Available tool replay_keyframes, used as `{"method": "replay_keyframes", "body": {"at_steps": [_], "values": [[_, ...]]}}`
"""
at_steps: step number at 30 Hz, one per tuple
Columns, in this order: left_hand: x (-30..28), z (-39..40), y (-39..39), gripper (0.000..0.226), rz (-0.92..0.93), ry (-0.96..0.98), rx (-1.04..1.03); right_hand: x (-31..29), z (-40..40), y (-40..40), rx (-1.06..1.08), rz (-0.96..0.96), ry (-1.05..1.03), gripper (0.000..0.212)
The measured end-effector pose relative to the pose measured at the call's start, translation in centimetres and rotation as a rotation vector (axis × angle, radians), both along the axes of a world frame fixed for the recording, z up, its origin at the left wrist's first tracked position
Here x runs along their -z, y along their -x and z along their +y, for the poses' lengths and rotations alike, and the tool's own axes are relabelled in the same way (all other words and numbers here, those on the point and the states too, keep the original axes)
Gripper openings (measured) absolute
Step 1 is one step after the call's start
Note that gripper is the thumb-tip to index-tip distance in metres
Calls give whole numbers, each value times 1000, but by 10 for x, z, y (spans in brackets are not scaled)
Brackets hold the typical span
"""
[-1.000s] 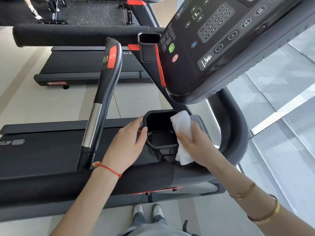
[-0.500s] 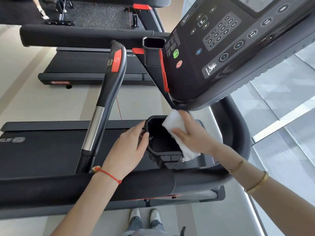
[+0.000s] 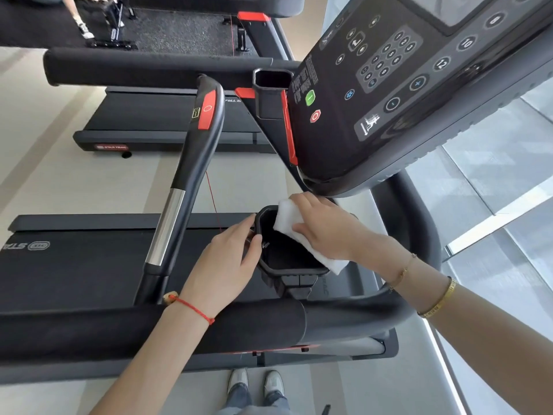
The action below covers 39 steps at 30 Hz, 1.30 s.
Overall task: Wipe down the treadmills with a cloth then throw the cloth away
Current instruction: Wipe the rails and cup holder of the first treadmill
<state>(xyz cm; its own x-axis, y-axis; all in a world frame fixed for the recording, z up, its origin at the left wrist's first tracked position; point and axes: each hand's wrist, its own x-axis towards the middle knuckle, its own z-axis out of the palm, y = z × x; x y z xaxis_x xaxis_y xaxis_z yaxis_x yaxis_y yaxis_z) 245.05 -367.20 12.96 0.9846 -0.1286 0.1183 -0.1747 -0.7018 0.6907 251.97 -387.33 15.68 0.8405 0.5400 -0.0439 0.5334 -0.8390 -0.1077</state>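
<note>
at the cup holder (image 3: 287, 265) under the console (image 3: 419, 94), my right hand (image 3: 326, 229) presses the white cloth (image 3: 287, 220) flat over the holder's far rim, fingers spread on top. my left hand (image 3: 227, 262) curls narrowly around the near rim, steadying it. i judge the wiping step is in hand; next i'd sweep the cloth around the rim and down inside, keeping pressure even.
</note>
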Motion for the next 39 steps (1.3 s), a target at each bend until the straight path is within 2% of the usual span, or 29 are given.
{"method": "replay_keyframes", "body": {"at_steps": [6,9,14,21,24,27,33,39], "values": [[2,1,0,39,8,7,-9,2,27,-16,-161,-114,102,41],[1,2,1,38,-1,15,-11,3,27,-18,-143,-89,57,38],[1,3,0,42,17,34,0,4,7,-7,40,42,-85,42],[4,3,0,45,22,14,-8,16,-14,50,378,265,-388,73],[4,2,0,45,12,12,-8,18,-10,51,482,334,-466,69],[4,3,0,45,6,-8,-6,8,-7,27,558,444,-478,54],[4,3,0,47,14,-14,-2,12,-12,38,543,399,-497,35],[2,2,0,46,19,-9,4,8,-27,69,467,298,-562,48]]}}
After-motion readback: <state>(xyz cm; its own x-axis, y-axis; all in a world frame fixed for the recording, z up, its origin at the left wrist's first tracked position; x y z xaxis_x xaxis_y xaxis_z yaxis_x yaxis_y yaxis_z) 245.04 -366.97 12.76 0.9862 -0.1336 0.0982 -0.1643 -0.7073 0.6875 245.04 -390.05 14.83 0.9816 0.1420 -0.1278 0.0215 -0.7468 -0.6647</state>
